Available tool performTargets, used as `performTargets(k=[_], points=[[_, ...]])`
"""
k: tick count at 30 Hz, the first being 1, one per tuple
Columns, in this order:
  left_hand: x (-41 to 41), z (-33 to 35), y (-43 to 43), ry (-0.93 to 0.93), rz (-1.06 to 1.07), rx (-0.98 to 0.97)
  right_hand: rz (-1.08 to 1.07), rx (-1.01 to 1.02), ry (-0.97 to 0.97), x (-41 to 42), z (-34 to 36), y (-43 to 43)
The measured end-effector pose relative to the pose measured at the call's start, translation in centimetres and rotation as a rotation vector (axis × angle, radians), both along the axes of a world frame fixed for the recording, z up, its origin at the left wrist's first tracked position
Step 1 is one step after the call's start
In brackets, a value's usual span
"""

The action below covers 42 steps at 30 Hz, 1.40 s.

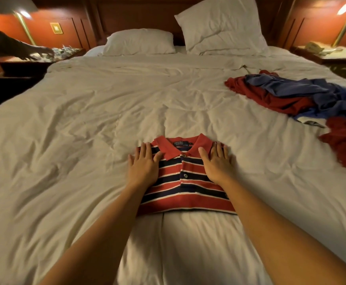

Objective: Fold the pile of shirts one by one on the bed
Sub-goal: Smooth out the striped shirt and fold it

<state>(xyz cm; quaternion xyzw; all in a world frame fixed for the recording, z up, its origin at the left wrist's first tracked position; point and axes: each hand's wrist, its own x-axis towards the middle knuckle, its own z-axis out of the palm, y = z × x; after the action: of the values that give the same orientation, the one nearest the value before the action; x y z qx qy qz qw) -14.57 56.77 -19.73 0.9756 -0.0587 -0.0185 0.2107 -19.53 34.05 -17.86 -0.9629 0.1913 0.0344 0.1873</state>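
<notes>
A red, navy and white striped polo shirt (185, 186) lies folded into a neat rectangle on the white bed (85, 130), collar up and facing away from me. My left hand (144, 165) rests flat on its left shoulder, fingers straight. My right hand (217, 163) lies flat on its right shoulder in the same way. Off to the right lies a loose pile of shirts (303, 101), dark red and blue ones heaped together.
Two white pillows (139, 42) (221, 27) lean at the wooden headboard. Nightstands with brass lamps stand on both sides. Another person's arm (13, 48) reaches over the left nightstand. A phone sits on the right nightstand (316, 48).
</notes>
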Motion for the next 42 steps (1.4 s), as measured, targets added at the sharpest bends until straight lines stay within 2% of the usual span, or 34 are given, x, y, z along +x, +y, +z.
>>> performTargets(k=[3,5,8,12,16,18,20,23,26,30,33,39,42], points=[[1.0,0.4,0.1,-0.182,0.1,-0.091,-0.058,0.008,-0.118,1.1,-0.8,-0.6],[1.6,0.6,0.2,-0.226,0.128,-0.096,-0.079,-0.037,-0.206,1.4,-0.9,-0.9],[2.8,0.6,0.3,-0.208,0.15,-0.101,-0.09,-0.109,-0.28,2.3,-1.0,-1.4],[4.4,0.8,0.6,-0.148,0.101,-0.141,-0.053,-0.155,-0.216,3.3,-0.4,-2.4],[5.8,1.0,0.9,-0.118,0.12,-0.063,-0.007,-0.186,-0.226,4.3,-0.1,-3.2],[6.2,1.1,1.1,-0.1,0.155,-0.137,-0.018,-0.092,-0.223,4.9,-0.1,-3.9],[6.6,1.6,1.0,-0.049,0.16,-0.228,-0.034,0.1,-0.204,5.5,-0.3,-4.7],[7.1,2.5,0.1,0.028,0.08,-0.231,-0.002,0.267,-0.188,6.1,-0.2,-5.4],[7.7,2.6,-0.2,0.071,0.06,-0.28,0.036,0.3,-0.192,6.0,0.0,-5.4],[7.6,1.9,1.0,0.087,0.057,-0.526,0.051,0.283,-0.236,5.6,-0.3,-5.9],[7.0,1.9,1.3,0.057,0.073,-0.61,0.038,0.289,-0.292,5.3,-0.3,-6.0],[6.2,3.3,1.6,-0.105,0.07,-0.58,0.032,0.307,-0.369,5.3,-0.4,-5.8],[6.1,3.1,2.1,-0.08,0.026,-0.491,0.043,0.311,-0.379,5.1,-0.5,-5.7]])
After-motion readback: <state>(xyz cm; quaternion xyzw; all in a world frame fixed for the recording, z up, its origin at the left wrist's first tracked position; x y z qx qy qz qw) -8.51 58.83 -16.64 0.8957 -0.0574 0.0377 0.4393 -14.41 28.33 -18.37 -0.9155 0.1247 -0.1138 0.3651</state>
